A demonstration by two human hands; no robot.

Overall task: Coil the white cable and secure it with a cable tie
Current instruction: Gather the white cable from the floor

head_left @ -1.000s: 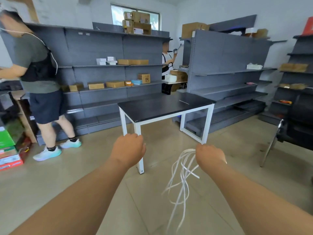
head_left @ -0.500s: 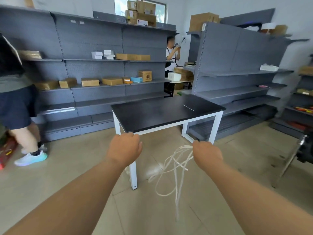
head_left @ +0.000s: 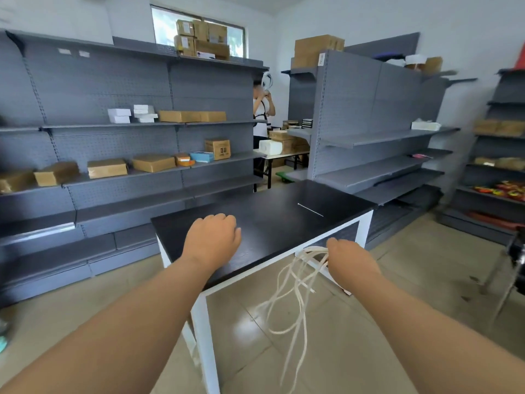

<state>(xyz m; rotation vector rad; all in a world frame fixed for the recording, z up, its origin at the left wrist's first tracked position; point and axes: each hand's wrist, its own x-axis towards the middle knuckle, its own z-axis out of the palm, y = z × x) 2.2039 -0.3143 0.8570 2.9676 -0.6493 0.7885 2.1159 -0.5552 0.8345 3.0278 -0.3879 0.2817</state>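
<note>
My right hand (head_left: 350,263) grips a loose bunch of white cable (head_left: 295,294) just off the near right edge of the black table (head_left: 272,223). The cable's loops and ends hang tangled toward the floor. My left hand (head_left: 213,240) hovers over the table's near left part with its fingers curled and nothing in it. A thin white cable tie (head_left: 310,209) lies flat on the tabletop toward the far right, apart from both hands.
Grey shelving (head_left: 113,137) with cardboard boxes lines the wall behind the table, and more shelves (head_left: 377,137) stand at right. A person (head_left: 262,115) stands in the gap at the back. A dark chair (head_left: 514,260) is at the right edge.
The table has come much closer; my left hand is now over the tabletop and my right hand with the cable is at its near edge. The person at left has dropped out of view.
</note>
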